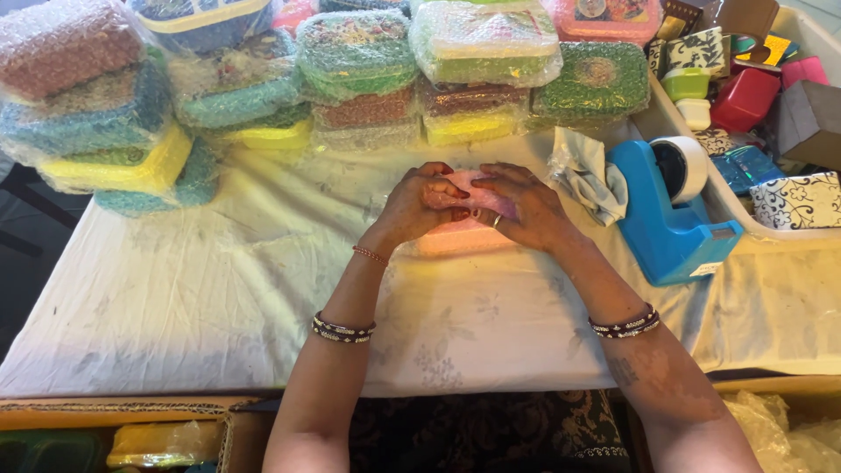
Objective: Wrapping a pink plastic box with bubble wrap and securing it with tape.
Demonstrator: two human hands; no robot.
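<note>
We squeeze the pink box [469, 215] between our left hand [420, 206] and right hand [526, 210], near a white tray [692, 131] full of small boxes.

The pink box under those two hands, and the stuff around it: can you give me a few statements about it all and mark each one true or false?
1. Both hands, left hand and right hand, rest on the pink box. True.
2. The tape dispenser is red. False: it is blue, with a white roll.
3. Bubble-wrapped boxes are stacked at the table's far edge. True.
4. The tape dispenser sits left of the hands. False: it sits to their right.
5. The white tablecloth is bare wood. False: it is pale cloth with a faint floral print.
</note>
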